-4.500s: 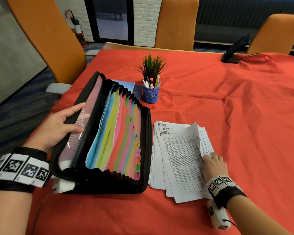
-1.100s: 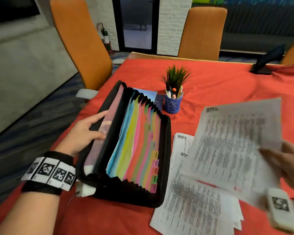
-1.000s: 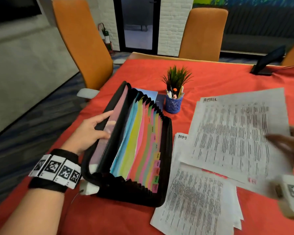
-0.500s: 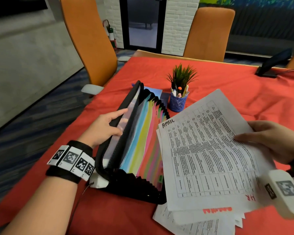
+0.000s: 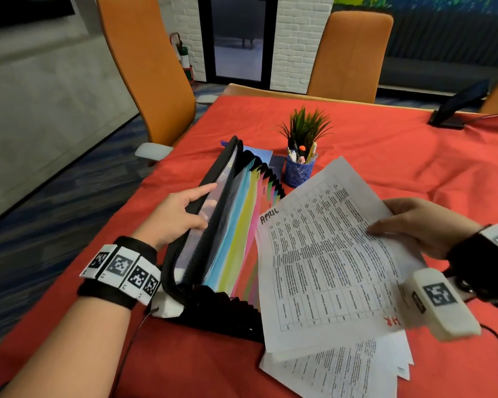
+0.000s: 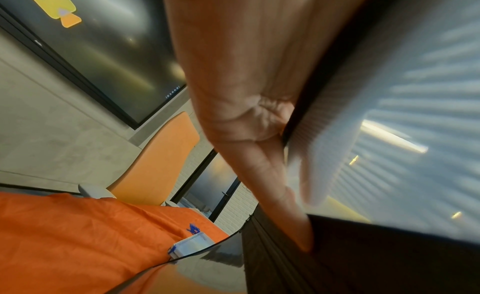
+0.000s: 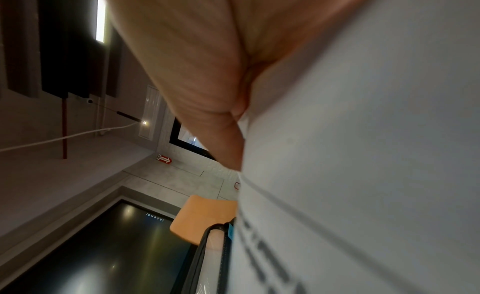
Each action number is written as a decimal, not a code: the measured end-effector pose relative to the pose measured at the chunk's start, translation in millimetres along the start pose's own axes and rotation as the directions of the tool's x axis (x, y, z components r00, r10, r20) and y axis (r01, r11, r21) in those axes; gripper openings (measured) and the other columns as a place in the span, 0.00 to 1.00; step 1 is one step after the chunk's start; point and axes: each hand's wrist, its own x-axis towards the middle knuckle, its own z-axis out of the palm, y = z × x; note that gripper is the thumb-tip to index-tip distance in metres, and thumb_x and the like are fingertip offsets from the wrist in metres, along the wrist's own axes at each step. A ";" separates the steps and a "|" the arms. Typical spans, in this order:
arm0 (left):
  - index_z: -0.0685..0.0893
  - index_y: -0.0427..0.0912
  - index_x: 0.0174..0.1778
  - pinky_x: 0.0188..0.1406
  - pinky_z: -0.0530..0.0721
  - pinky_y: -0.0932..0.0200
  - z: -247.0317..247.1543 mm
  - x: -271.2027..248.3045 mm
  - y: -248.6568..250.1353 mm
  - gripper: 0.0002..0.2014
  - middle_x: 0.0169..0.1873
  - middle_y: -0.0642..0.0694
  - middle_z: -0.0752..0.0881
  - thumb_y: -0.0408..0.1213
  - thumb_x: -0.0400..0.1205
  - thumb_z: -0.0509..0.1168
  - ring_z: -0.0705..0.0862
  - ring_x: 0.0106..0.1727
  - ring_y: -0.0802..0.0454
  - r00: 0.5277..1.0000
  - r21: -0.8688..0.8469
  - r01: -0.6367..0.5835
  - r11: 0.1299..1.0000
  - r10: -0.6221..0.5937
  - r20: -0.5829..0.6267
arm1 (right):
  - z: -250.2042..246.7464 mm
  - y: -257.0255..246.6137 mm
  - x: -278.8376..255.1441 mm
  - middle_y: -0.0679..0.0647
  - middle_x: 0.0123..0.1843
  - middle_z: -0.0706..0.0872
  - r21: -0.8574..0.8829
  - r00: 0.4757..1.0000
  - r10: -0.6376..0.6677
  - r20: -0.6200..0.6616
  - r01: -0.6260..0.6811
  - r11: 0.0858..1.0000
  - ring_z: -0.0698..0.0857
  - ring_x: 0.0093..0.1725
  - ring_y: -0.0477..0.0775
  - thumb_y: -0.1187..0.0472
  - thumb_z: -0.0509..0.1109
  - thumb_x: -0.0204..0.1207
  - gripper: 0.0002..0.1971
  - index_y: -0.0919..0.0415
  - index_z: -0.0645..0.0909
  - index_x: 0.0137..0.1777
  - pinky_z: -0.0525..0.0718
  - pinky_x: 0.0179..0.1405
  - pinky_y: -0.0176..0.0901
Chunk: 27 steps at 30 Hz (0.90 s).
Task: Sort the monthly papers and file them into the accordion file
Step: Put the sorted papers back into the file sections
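The black accordion file (image 5: 213,254) stands open on the red tablecloth, its coloured dividers fanned and month tabs showing at the far end. My left hand (image 5: 179,214) holds its raised front flap (image 6: 389,134), thumb inside on the mesh and fingers outside. My right hand (image 5: 420,225) pinches the right edge of several printed sheets, the top one marked "APRIL" (image 5: 325,262), held in the air over the file's right half. The same white sheets (image 7: 363,154) fill the right wrist view. The remaining paper stack (image 5: 348,369) lies on the cloth beneath.
A blue pen cup with a small plant (image 5: 299,168) stands just beyond the file, with a blue booklet (image 5: 259,153) beside it. A dark tablet stand (image 5: 457,107) sits at the far right. Orange chairs (image 5: 147,67) surround the table.
My right hand lifted the April sheets off the stack and swung them left over the file. The left hand has tilted the front flap more upright.
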 end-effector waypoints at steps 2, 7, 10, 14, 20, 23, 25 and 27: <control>0.75 0.50 0.72 0.40 0.74 0.85 1.2 0.5 0.5 0.38 0.52 0.62 0.82 0.11 0.70 0.64 0.77 0.47 0.64 1.000 0.012 0.003 1.000 -0.004 0.016 | 2.7 -9.9 12.1 0.68 0.42 0.89 -0.051 0.997 -0.002 -0.081 -0.002 0.999 0.89 0.34 0.61 0.75 0.72 0.64 0.16 0.73 0.82 0.54 0.89 0.32 0.49; 0.75 0.50 0.72 0.39 0.73 0.85 1.1 1.9 -0.6 0.38 0.52 0.59 0.82 0.12 0.70 0.64 0.80 0.41 0.72 1.000 0.037 0.004 0.999 -0.005 0.030 | 2.4 -35.2 37.2 0.66 0.46 0.89 -0.186 0.973 -0.042 -0.227 -0.001 0.983 0.87 0.48 0.70 0.73 0.74 0.64 0.12 0.62 0.87 0.47 0.83 0.56 0.65; 0.75 0.50 0.73 0.43 0.73 0.85 -2.7 2.3 -1.4 0.38 0.57 0.57 0.82 0.13 0.69 0.66 0.80 0.45 0.75 1.000 0.056 0.001 0.998 -0.003 0.026 | -2.2 -44.8 37.0 0.64 0.46 0.90 -0.210 0.974 -0.065 -0.215 0.019 0.978 0.88 0.47 0.68 0.71 0.76 0.62 0.14 0.61 0.87 0.48 0.84 0.54 0.63; 0.75 0.49 0.73 0.50 0.68 0.88 -5.9 3.1 -2.8 0.38 0.69 0.56 0.77 0.16 0.69 0.68 0.75 0.63 0.69 0.999 0.104 -0.033 0.994 0.030 0.031 | -3.6 -52.5 35.3 0.64 0.43 0.90 -0.159 0.980 -0.092 -0.177 0.064 0.985 0.89 0.35 0.59 0.74 0.71 0.66 0.14 0.64 0.85 0.52 0.89 0.37 0.50; 0.75 0.48 0.74 0.50 0.68 0.88 -4.7 3.5 -5.0 0.38 0.64 0.55 0.80 0.15 0.68 0.68 0.75 0.61 0.71 0.999 0.126 -0.046 0.991 0.042 0.033 | -4.7 -64.1 39.9 0.63 0.46 0.90 -0.231 0.953 -0.114 -0.281 0.048 0.972 0.87 0.50 0.69 0.62 0.79 0.54 0.18 0.53 0.89 0.47 0.82 0.56 0.68; 0.75 0.49 0.73 0.48 0.69 0.87 -4.0 3.3 -5.2 0.38 0.60 0.55 0.81 0.15 0.68 0.68 0.77 0.55 0.71 0.998 0.133 -0.050 0.990 0.046 0.038 | -0.2 -68.7 30.3 0.67 0.47 0.89 -0.204 0.967 -0.069 -0.247 0.018 0.979 0.88 0.45 0.66 0.71 0.75 0.63 0.13 0.62 0.87 0.48 0.88 0.44 0.62; 0.75 0.48 0.73 0.48 0.68 0.88 -3.8 2.9 -4.5 0.38 0.61 0.55 0.81 0.15 0.68 0.68 0.78 0.49 0.82 0.998 0.133 -0.054 0.990 0.049 0.041 | 4.2 -64.6 23.2 0.69 0.43 0.89 -0.207 0.989 -0.011 -0.148 -0.020 0.978 0.88 0.34 0.62 0.76 0.70 0.66 0.12 0.68 0.85 0.49 0.88 0.29 0.50; 0.75 0.46 0.73 0.46 0.70 0.87 -3.6 2.4 -4.1 0.37 0.61 0.54 0.81 0.14 0.69 0.67 0.76 0.47 0.86 0.998 0.117 -0.052 0.992 0.047 0.045 | 13.3 -57.6 17.8 0.70 0.41 0.88 -0.221 0.998 0.055 -0.027 -0.059 0.973 0.88 0.29 0.60 0.78 0.68 0.68 0.11 0.72 0.84 0.49 0.87 0.25 0.46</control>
